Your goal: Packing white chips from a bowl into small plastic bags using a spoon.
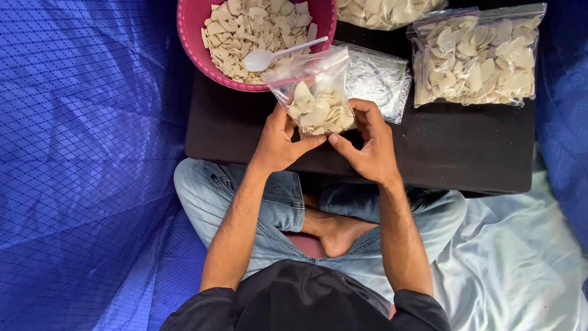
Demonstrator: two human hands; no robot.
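Right, we have both hands on the small clear bag [318, 101], which stands on the near edge of the black board [465, 153], partly filled with pale broken chips. Our left hand [278, 142] wraps the bag's left side, fingers curled, thumb pressed across its base. Our right hand [366, 142] cups the right side, thumb tip meeting the left thumb under the load. So both hands are closed loosely around it, not clenched. The bag's mouth leans toward the pink bowl [187, 37], where the white spoon [269, 56] rests on the chips. To our mind, the thing to get right is a gentle squeeze: support from below, keep the mouth upright and let the chips settle flat. A flat clear bag [380, 79] lies behind, and 1 full bag [474, 58] sits at the right.
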